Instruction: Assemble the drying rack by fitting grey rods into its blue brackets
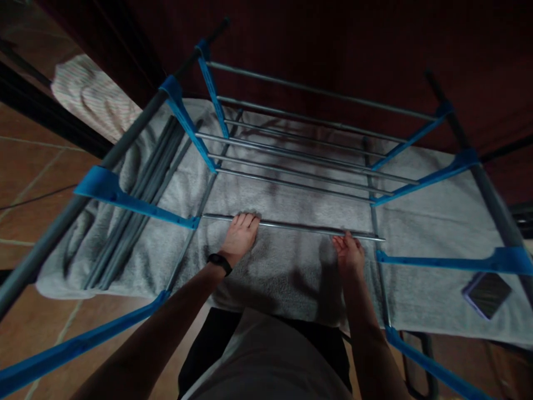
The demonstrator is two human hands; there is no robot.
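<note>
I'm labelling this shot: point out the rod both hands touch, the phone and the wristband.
Rod point(293, 226), head view: bare metal, mid-length.
Phone point(487, 295), head view: middle of its dark face.
Wristband point(220, 261), head view: middle of its dark band.

The one camera is worn on the person's head over there, tipped forward and steeply down, so the wearer's own shirt point(258, 366) rises from six o'clock. It looks from near above the left hand point(240, 237), just off centre towards seven o'clock, and the right hand point(350, 255), towards four, yet takes in a wide sweep, from the floor point(25, 172) at nine o'clock to a phone point(488, 293) near four.
</note>
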